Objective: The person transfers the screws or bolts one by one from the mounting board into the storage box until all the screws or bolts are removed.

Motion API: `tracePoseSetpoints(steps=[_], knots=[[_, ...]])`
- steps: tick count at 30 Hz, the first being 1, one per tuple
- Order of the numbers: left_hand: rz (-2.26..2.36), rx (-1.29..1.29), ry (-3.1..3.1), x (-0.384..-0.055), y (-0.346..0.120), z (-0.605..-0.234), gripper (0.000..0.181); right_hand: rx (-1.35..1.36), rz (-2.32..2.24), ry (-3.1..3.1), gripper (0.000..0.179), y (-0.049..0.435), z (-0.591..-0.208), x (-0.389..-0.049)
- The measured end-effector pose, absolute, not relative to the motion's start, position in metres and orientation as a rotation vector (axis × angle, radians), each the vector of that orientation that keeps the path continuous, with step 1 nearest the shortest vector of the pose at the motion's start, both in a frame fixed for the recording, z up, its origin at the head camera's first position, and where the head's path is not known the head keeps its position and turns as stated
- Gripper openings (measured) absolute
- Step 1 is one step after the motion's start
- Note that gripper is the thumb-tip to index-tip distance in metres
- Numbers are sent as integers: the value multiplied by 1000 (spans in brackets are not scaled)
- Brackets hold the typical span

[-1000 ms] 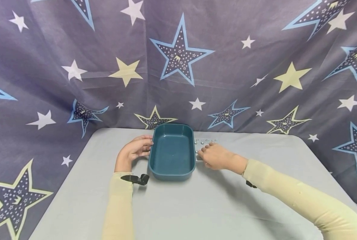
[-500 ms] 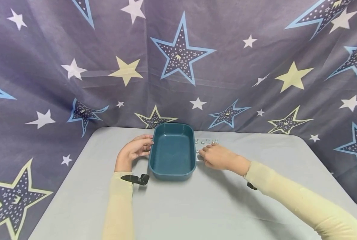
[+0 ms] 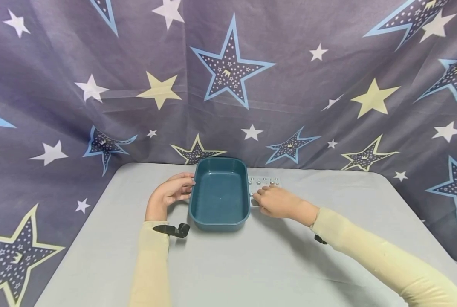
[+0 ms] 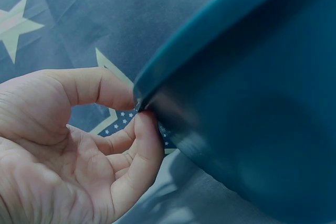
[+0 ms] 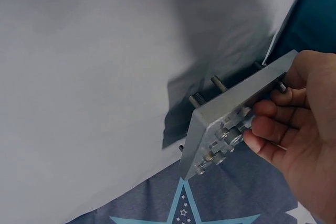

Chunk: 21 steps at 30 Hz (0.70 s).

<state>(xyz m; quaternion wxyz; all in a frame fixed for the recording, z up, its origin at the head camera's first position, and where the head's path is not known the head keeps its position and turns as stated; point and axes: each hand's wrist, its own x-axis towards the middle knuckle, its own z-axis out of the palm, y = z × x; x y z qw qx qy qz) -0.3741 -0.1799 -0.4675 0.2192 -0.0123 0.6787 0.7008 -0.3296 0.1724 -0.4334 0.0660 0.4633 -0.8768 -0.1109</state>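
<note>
A dark teal rectangular tray (image 3: pixel 220 198) stands on the table between the two hands. The left hand (image 3: pixel 172 192) is at its left rim; the left wrist view shows thumb and finger pinching that rim (image 4: pixel 173 56). Right of the tray is a silver metal plate (image 5: pixel 233 95) with several screws set in it, their threaded ends sticking out underneath. The right hand (image 3: pixel 276 201) is over the near part of this plate. Up close, its thumb and index finger pinch one screw (image 5: pixel 282 86), while the other fingers curl near more screw heads (image 5: pixel 233 136).
The table (image 3: pixel 228 264) has a pale grey cover. Behind it hangs a purple-grey star-patterned cloth (image 3: pixel 290 85), close to the tray's far end. A black strap with a small camera (image 3: pixel 172 230) is on the left wrist.
Both hands, the tray and the plate keep nearly the same places. Only the head view has shifted slightly.
</note>
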Motion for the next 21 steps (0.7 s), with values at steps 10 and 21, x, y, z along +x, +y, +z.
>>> tracePoseSetpoints(steps=[10, 21], knots=[[1935, -37, 1876, -374, -179, -468, 45, 1384, -273, -2671, 16, 173, -436, -332], [1950, -28, 1861, -373, -180, -467, 44, 1403, -219, -2669, 16, 172, -437, -335]])
